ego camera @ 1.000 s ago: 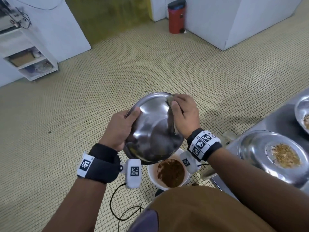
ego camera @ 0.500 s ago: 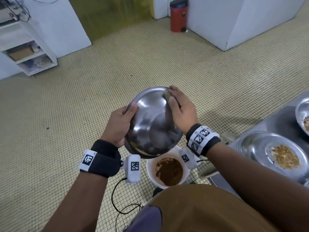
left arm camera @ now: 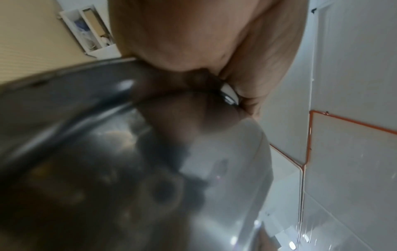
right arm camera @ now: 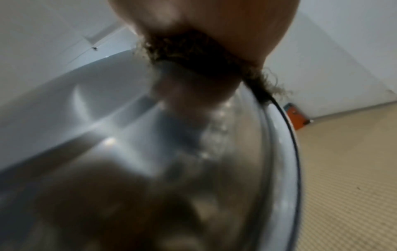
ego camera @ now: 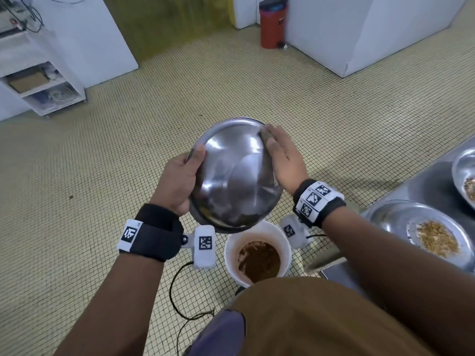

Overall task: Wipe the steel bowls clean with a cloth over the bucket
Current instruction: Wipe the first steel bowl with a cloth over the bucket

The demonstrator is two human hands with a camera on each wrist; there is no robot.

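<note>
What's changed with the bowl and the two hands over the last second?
The right hand has flattened out: its fingers, curled over the cloth at the bowl's rim a second ago, now lie straight, pressing it there. The left hand still grips the opposite rim, with the bowl tilted over the bucket.

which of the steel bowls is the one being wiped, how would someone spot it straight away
Find the white bucket of brown slop on the tiled floor; directly above it a steel bowl is held tilted in the air. The left hand grips its rim and the right hand presses a cloth against it. Unlike the crumb-filled bowls on the steel counter, it holds no crumbs.
</note>
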